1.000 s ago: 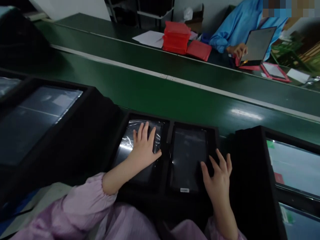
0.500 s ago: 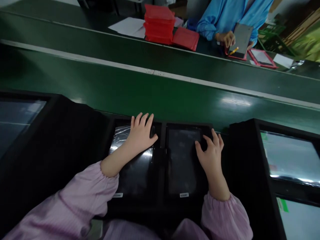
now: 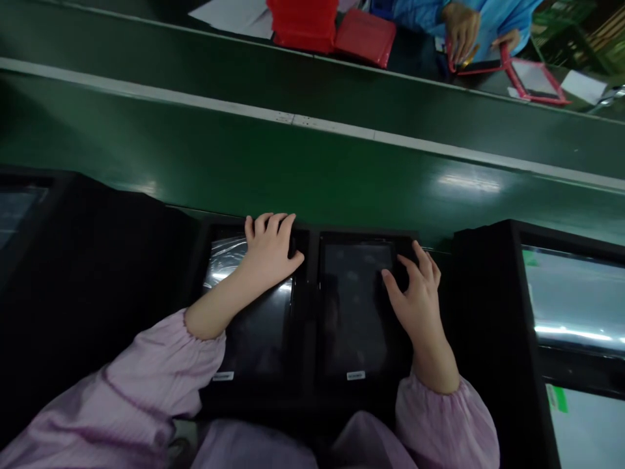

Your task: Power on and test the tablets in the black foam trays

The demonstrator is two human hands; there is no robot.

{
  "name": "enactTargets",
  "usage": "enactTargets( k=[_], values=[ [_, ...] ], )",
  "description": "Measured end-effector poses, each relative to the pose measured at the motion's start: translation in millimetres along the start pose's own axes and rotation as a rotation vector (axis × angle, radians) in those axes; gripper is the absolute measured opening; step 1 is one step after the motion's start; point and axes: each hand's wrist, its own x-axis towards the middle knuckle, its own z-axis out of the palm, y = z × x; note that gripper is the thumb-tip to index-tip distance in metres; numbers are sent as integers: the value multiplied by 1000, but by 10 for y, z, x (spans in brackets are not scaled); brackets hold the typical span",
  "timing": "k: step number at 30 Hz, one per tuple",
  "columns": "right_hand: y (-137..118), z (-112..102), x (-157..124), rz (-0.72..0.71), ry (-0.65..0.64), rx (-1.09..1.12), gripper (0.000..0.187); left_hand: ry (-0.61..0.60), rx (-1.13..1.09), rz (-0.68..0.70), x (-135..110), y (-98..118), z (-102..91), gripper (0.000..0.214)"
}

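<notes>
Two dark tablets lie side by side in a black foam tray (image 3: 312,397) in front of me. My left hand (image 3: 270,251) rests over the top of the left tablet (image 3: 258,345), its fingers spread near the tray's far edge and the thumb pointing right. Shiny clear film with creases covers that tablet's upper left. My right hand (image 3: 415,286) is at the right tablet's (image 3: 354,312) upper right side, thumb over its edge and fingers apart on the tray rim. Both screens look black, each with a small white label at the bottom.
Another black tray (image 3: 525,312) on the right holds tablets with pale, lit screens. A further black tray (image 3: 63,195) stands at the left. Beyond the green bench (image 3: 312,176), a co-worker's hands (image 3: 461,29) handle a red-framed piece beside stacked red packages (image 3: 303,26).
The view has tilted down slightly. My hands stay at about the same places on the tablets. Across the bench, the co-worker's grey panel has been lowered and the second hand now shows.
</notes>
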Motion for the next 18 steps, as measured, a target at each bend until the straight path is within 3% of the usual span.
enactTargets(
  k=[4,8,10,11,14,18],
  values=[
    [-7,-144,-202,98,3,51,57,45,-256,-54,-314,-334,-270,75],
    [33,-245,-497,107,5,27,59,277,-475,-500,-1010,-656,-339,67],
    [67,-256,-565,121,15,21,54,304,-507,-696,-1346,-771,-220,62],
    [85,-254,-569,142,20,22,51,283,-552,-728,-1476,-826,-143,61],
    [142,-241,-485,223,21,40,47,240,-713,-624,-1638,-987,45,64],
    [232,-267,-312,275,21,63,46,154,-756,-550,-1423,-1079,56,77]
  ],
)
